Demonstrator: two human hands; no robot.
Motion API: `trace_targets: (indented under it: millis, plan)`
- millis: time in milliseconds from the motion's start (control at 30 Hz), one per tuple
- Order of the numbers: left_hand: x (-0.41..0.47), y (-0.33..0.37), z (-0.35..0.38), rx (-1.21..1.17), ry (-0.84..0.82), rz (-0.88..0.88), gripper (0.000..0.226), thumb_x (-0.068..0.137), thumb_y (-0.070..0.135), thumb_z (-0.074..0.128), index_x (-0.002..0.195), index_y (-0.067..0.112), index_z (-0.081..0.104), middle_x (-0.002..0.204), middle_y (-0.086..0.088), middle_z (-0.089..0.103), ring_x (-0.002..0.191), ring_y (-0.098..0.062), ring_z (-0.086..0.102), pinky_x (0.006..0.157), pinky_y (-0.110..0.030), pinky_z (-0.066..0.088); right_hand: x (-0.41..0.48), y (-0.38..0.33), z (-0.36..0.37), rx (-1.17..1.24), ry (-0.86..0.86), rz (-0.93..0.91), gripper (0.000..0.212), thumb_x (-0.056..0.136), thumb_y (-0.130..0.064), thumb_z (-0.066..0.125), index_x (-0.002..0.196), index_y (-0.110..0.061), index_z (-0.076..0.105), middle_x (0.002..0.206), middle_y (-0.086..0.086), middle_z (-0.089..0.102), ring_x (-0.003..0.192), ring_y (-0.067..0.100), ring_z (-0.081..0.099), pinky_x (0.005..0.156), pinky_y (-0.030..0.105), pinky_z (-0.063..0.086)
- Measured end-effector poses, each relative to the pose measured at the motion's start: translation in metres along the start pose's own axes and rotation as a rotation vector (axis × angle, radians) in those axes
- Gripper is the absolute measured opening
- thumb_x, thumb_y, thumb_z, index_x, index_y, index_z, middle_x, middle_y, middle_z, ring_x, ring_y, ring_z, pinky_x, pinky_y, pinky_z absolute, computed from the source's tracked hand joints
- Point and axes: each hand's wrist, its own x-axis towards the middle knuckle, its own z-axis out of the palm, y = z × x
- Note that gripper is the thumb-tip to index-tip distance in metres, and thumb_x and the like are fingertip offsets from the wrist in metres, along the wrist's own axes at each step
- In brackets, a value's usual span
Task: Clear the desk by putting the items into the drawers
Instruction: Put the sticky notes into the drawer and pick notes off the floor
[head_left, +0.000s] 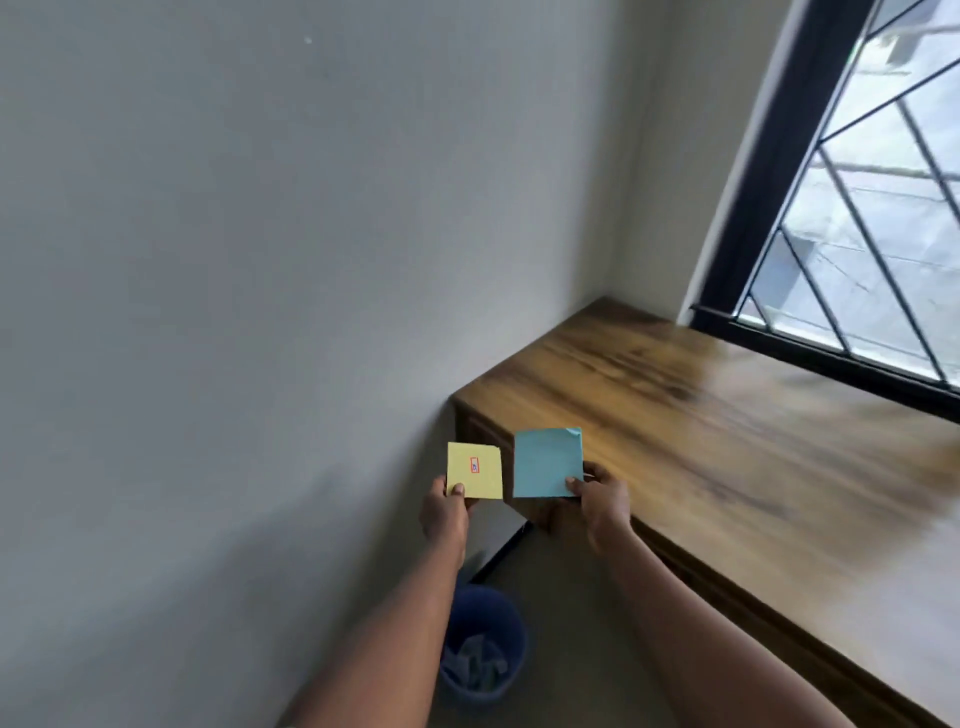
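A person's left hand (444, 512) pinches a square yellow paper pad (475, 470) by its lower corner while the right hand (597, 506) pinches a square blue paper pad (545, 462), both held in the air side by side at the near corner of the brown wooden desk (701, 441). A blue plastic waste bin (483, 644) stands on the floor below.

My two bare forearms, sleeveless and unadorned, left hand (444, 512) and right hand (602, 506) ringless, without gloves.
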Motion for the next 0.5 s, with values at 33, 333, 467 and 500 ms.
trace_targets:
  millis: [33, 333, 467, 500]
  plan:
    - [0.002, 0.011, 0.013, 0.004, -0.019, 0.012, 0.033, 0.099, 0.008, 0.044, 0.131, 0.008, 0.051, 0.122, -0.016, 0.061, 0.108, -0.027, 0.062, 0.091, -0.038, 0.055, 0.009, -0.010, -0.010, 0.001, 0.017, -0.003, 0.039, 0.088, 0.004, 0.058, 0.126, -0.004, 0.055, 0.116, 0.018, 0.064, 0.096, 0.029, 0.064, 0.074, 0.036, 0.056]
    - [0.048, 0.065, 0.091, 0.094, -0.096, 0.031, 0.040, 0.098, 0.007, 0.047, 0.138, 0.006, 0.045, 0.126, -0.016, 0.057, 0.105, -0.026, 0.061, 0.086, -0.032, 0.056, 0.075, -0.054, -0.055, 0.118, 0.122, 0.104, 0.037, 0.090, 0.007, 0.054, 0.126, 0.000, 0.051, 0.121, 0.021, 0.058, 0.106, 0.035, 0.061, 0.078, 0.040, 0.056]
    - [0.080, 0.076, 0.123, 0.165, -0.102, 0.034, 0.039, 0.097, 0.005, 0.049, 0.136, 0.003, 0.047, 0.126, -0.018, 0.059, 0.106, -0.028, 0.063, 0.084, -0.032, 0.057, 0.108, -0.062, -0.059, 0.123, 0.154, 0.137, 0.036, 0.091, 0.006, 0.053, 0.126, 0.000, 0.050, 0.120, 0.021, 0.058, 0.106, 0.034, 0.061, 0.080, 0.040, 0.056]
    - [0.087, 0.078, 0.129, 0.178, -0.107, 0.029, 0.039, 0.096, 0.005, 0.049, 0.135, 0.002, 0.048, 0.125, -0.018, 0.059, 0.105, -0.028, 0.064, 0.083, -0.031, 0.057, 0.115, -0.063, -0.059, 0.121, 0.156, 0.146, 0.035, 0.091, 0.005, 0.052, 0.125, 0.000, 0.050, 0.118, 0.021, 0.058, 0.105, 0.034, 0.061, 0.078, 0.038, 0.056]
